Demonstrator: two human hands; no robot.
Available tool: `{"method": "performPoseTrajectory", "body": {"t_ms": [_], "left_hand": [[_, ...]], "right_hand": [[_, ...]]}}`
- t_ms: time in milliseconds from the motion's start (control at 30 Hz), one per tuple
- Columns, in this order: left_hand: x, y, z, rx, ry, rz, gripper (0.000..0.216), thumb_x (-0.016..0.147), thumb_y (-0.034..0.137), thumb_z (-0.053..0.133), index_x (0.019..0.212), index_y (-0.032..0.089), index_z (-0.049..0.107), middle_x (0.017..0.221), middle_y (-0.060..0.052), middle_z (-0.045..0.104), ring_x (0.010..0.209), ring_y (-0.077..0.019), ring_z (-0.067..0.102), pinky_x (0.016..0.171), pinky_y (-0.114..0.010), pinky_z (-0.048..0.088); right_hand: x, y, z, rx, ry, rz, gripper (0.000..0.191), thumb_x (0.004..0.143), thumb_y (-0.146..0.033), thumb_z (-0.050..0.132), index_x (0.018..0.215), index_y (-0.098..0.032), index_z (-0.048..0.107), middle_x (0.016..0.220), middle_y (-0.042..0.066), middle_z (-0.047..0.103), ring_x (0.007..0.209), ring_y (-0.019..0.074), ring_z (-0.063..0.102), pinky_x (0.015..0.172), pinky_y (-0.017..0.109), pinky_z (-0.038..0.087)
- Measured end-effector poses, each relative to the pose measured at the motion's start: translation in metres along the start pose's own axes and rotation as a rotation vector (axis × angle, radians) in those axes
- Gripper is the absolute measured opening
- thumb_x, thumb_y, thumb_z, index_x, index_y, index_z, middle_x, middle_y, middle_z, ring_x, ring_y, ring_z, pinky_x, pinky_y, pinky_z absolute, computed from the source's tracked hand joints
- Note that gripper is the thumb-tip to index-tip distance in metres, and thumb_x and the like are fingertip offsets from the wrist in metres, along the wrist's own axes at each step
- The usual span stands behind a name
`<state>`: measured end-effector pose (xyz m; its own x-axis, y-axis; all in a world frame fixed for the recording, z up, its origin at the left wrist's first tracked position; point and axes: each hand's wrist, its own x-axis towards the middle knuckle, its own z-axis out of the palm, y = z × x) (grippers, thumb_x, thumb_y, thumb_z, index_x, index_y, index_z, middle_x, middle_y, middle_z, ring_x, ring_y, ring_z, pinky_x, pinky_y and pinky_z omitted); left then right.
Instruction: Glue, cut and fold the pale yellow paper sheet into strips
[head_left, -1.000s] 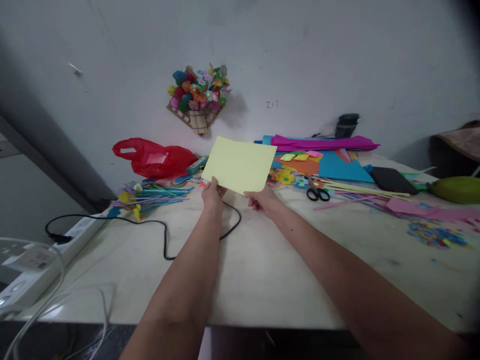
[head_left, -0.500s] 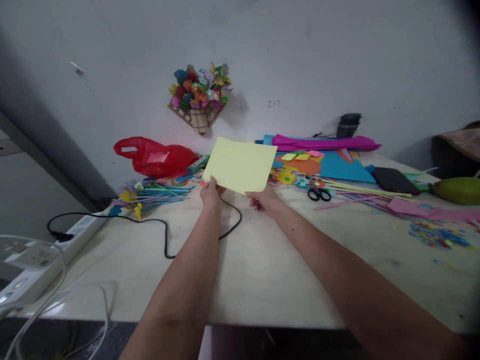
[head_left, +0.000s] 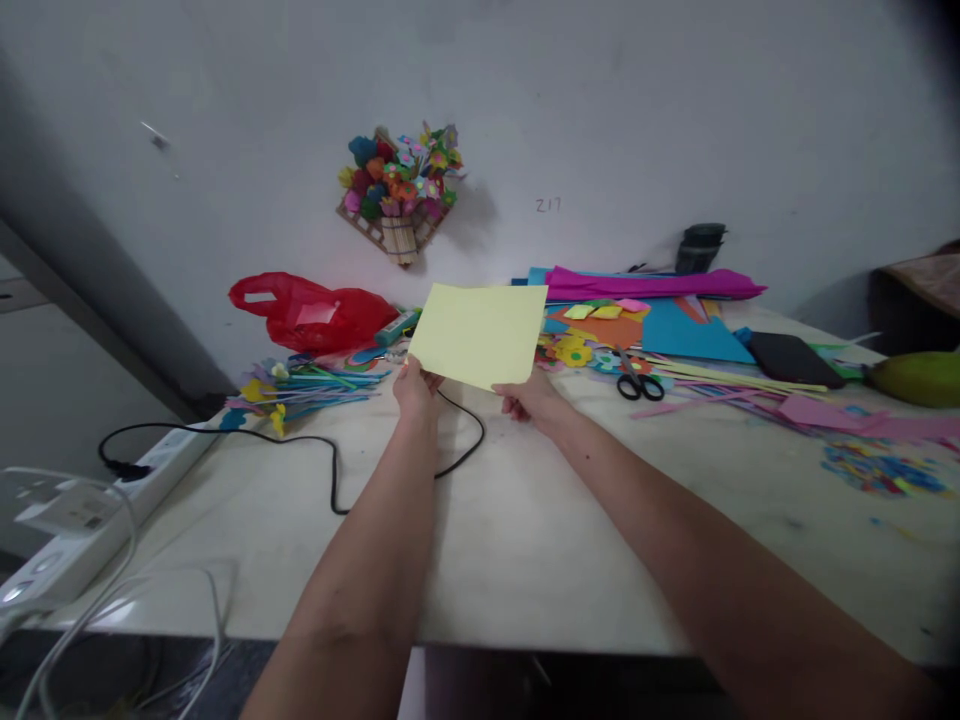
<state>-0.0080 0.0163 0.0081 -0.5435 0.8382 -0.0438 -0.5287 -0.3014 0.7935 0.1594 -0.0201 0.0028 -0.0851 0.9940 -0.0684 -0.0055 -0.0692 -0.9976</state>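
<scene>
A sheet of pale yellow paper (head_left: 478,334) is held up over the table, tilted toward me. My left hand (head_left: 416,388) pinches its lower left corner, and my right hand (head_left: 527,398) grips the lower edge near the right, thumb on top. The fingers under the sheet are partly hidden. A black cable (head_left: 471,452) runs over the tabletop beneath the hands. To the right of my right hand lie black-handled scissors (head_left: 640,385) beside yellow and blue paper flowers (head_left: 572,351).
A red plastic bag (head_left: 330,318) and paper flowers on stems (head_left: 315,385) are at the left, near a white power strip (head_left: 165,455). On the right are blue paper (head_left: 694,333), a dark phone (head_left: 793,360), pink strips (head_left: 840,415) and small paper scraps (head_left: 889,468). A flower basket (head_left: 399,240) hangs on the wall.
The yellow sheet has tipped slightly, its upper edge now a little lower and more level. My left hand has shifted slightly to the left; both hands keep hold of the paper.
</scene>
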Motion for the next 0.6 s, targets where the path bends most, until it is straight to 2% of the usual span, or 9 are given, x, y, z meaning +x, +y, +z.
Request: {"method": "performPoseTrajectory", "body": {"t_ms": [167,367,600], "left_hand": [[0.0021,0.0020,-0.0018,0.005,-0.010,0.019,0.011,0.078,0.027,0.052,0.077,0.016,0.052,0.062,0.001,0.058,0.047,-0.0083,0.054,0.055,-0.024,0.046],[0.0048,0.0007,-0.0030,-0.004,0.020,0.045,0.013,0.076,0.030,0.053,0.077,0.017,0.054,0.066,0.000,0.060,0.053,-0.0095,0.056,0.057,-0.024,0.046],[0.0079,0.0050,-0.0053,-0.027,0.018,0.030,0.008,0.073,0.023,0.052,0.075,0.015,0.054,0.063,0.000,0.060,0.053,-0.0098,0.056,0.055,-0.023,0.046]], "right_hand": [[-0.0010,-0.0001,0.0013,0.003,-0.016,0.004,0.011,0.067,-0.017,0.061,0.072,-0.013,0.054,0.035,-0.002,0.053,0.025,0.0085,0.042,0.027,0.017,0.027],[0.0013,0.0019,0.0005,0.008,-0.020,0.002,0.012,0.067,-0.017,0.063,0.071,-0.014,0.052,0.035,-0.002,0.053,0.024,0.0075,0.041,0.026,0.016,0.026],[0.0042,0.0047,-0.0015,0.001,-0.035,0.003,0.011,0.067,-0.018,0.062,0.072,-0.014,0.053,0.035,-0.002,0.054,0.025,0.0080,0.042,0.025,0.016,0.026]]}}
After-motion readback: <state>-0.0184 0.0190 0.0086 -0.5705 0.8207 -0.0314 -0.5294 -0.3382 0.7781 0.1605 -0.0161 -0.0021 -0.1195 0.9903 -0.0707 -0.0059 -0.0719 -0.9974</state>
